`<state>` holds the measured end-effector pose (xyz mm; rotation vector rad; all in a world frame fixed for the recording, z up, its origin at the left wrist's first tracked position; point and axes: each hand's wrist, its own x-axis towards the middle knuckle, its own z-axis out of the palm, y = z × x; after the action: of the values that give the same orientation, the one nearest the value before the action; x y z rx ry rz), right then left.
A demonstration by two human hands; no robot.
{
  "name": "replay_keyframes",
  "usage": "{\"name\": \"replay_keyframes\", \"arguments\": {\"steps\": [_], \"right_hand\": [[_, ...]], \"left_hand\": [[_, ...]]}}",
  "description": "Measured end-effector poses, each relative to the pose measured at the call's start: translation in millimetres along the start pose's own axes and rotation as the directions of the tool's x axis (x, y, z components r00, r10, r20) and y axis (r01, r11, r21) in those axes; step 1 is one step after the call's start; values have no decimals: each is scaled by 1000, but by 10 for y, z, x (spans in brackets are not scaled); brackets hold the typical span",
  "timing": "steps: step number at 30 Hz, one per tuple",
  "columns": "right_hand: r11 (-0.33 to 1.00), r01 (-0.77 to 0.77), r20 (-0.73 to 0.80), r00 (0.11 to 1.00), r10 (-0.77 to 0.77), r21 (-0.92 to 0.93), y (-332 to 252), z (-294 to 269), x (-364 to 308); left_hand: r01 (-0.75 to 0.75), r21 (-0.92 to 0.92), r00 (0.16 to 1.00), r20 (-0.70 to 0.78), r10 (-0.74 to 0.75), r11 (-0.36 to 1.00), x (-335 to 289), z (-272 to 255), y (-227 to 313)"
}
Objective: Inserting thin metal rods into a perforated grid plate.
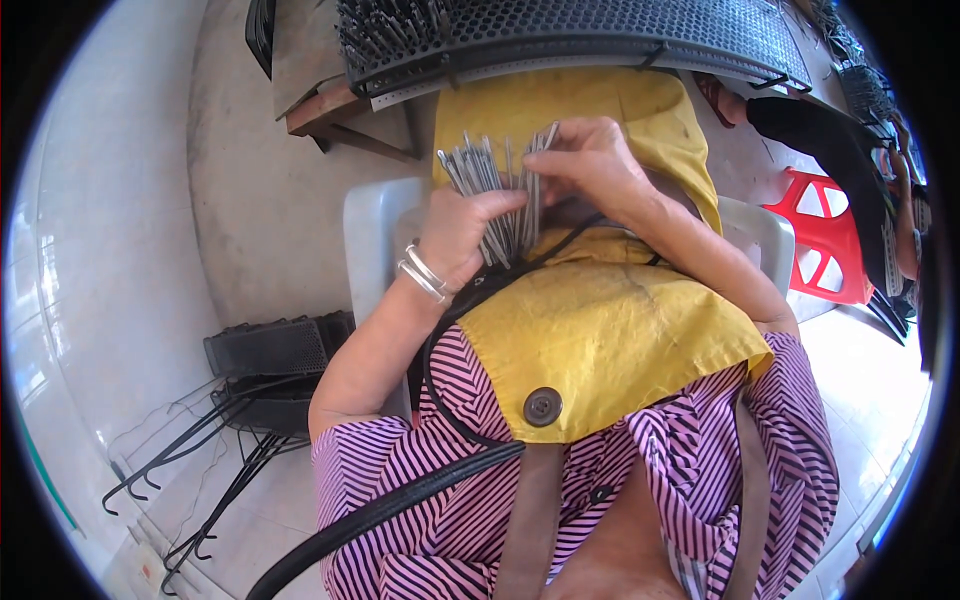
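Note:
My left hand (452, 228) is wrapped round a bundle of thin grey metal rods (472, 172), its thumb laid across them. The rods stand roughly upright, fanned a little at the top, over my lap. On the other side, my right hand (598, 168) has thumb and fingers closed on a few rods at the bundle's right edge. Part of its fingers is hidden behind the rods. Beyond both hands, a black perforated rack (600, 42) spans the top of the view, and many similar dark rods (392, 35) stand in its left end.
A yellow apron (610, 325) covers my lap. Black racks with long hooked rods (275, 350) lie on the floor at left. A wooden bench (325, 115) stands at far left. To the right are a red stool (825, 240) and another person (830, 140). A black cable (400, 500) crosses my front.

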<state>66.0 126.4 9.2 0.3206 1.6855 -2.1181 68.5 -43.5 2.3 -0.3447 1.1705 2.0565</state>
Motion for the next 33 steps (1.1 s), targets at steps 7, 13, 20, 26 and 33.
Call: {"name": "replay_keyframes", "arguments": {"steps": [7,13,20,26,33], "right_hand": [[994,2,-33,999,-6,-113,60,-32,22],[995,-29,-54,998,24,-96,-8,-14,-22],[979,11,-86,996,-29,-204,6,7,-31],[979,42,-66,996,-56,-201,56,12,-11],[995,34,-66,997,-40,-96,-1,20,-53]], "left_hand": [[7,-10,1000,15,-6,1000,-24,32,42],[-3,-8,1000,-20,3,1000,-17,7,10],[-64,48,992,-104,69,997,6,1,-29],[-123,178,976,-157,151,976,41,23,-34],[-101,94,989,-103,110,990,34,36,-40]]}}
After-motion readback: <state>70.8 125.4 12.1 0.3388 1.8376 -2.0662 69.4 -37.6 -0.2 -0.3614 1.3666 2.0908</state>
